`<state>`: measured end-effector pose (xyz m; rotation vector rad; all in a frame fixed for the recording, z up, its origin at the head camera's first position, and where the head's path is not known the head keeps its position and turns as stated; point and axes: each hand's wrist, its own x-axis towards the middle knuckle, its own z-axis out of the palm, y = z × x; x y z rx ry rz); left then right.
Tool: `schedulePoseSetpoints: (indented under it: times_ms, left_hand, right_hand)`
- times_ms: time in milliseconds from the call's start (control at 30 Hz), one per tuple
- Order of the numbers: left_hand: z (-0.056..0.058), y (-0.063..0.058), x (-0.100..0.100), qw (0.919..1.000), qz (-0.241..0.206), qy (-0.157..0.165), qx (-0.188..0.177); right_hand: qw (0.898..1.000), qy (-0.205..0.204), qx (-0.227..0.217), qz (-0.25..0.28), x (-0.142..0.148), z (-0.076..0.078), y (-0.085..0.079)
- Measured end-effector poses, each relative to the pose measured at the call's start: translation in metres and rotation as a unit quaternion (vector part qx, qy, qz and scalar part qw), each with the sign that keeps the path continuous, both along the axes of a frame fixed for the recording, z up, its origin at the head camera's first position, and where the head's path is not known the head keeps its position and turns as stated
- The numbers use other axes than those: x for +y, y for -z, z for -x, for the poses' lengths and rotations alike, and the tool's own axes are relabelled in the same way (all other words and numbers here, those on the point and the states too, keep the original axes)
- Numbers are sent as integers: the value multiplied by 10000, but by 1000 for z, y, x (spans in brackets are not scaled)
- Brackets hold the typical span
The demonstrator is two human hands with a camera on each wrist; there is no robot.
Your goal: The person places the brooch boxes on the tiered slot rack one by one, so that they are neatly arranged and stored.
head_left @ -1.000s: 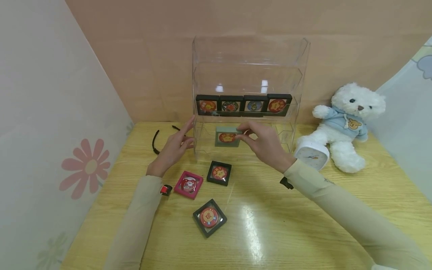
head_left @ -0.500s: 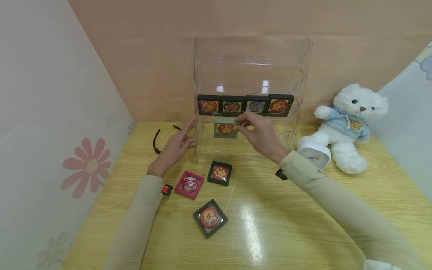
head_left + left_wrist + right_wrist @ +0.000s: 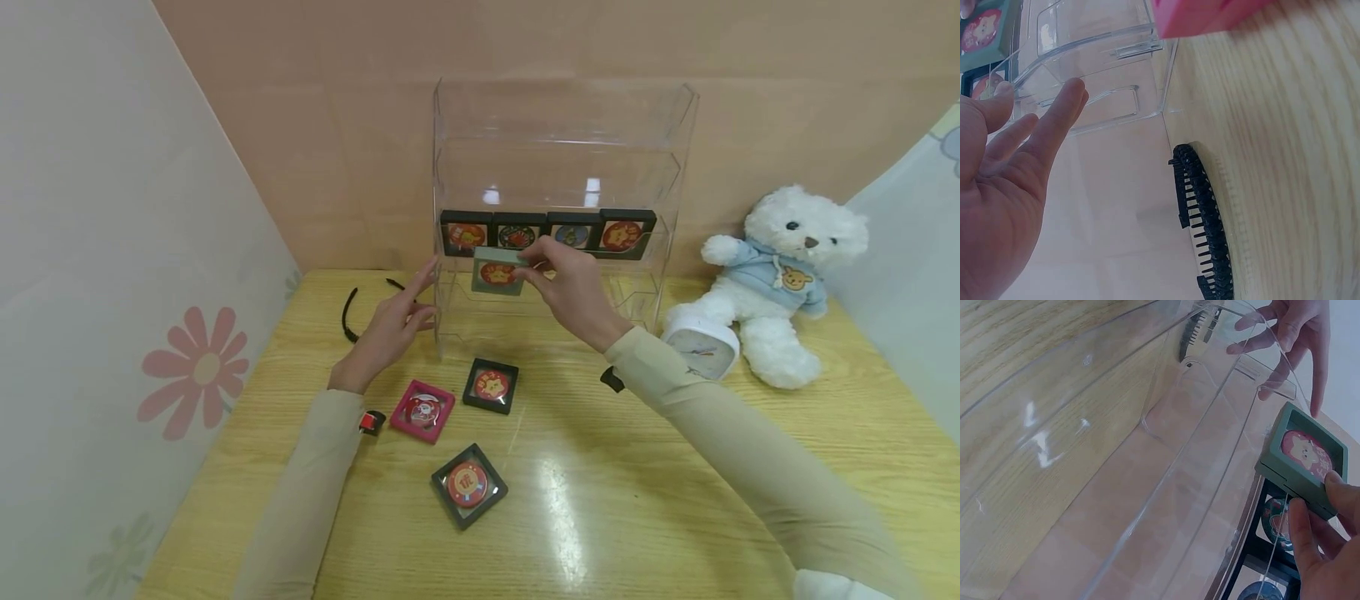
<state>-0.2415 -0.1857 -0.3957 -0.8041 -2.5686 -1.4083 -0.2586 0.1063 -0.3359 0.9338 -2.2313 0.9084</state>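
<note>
My right hand [image 3: 566,279] pinches a green square badge frame [image 3: 497,273] by its right edge, thumb in front. A red badge with a yellow star-shaped figure shows behind its window. The frame is held up in front of the clear tiered display rack [image 3: 558,175], overlapping the lower edge of a row of black badge frames [image 3: 626,235] on one tier. Against the rack's left side rests my left hand [image 3: 386,333], its fingers extended and holding nothing. In the right wrist view, the green frame [image 3: 1304,459] is tilted between thumb and fingers [image 3: 1307,540].
On the wooden table lie a pink frame [image 3: 422,412], a black frame [image 3: 491,385] and a dark grey frame [image 3: 468,486]. A black toothed headband [image 3: 1204,225] lies left of the rack. A white clock [image 3: 703,346] and a white teddy bear [image 3: 795,258] sit to the right.
My right hand has lifted the green badge frame upward and slightly left, from low at the rack to just under the black row. My left hand stays at the rack's side.
</note>
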Motion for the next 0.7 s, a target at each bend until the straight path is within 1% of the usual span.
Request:
schedulePoseSetpoints:
  times_ms: [233,700]
  left_hand:
    - [0,1,0,10000,-10,29,63]
    - [1,2,0,10000,-57,1,-37]
  right_hand:
    - [9982,58,-574,-147,-10,0,0]
    - [9984,-110,-443,-333,-33,7,21]
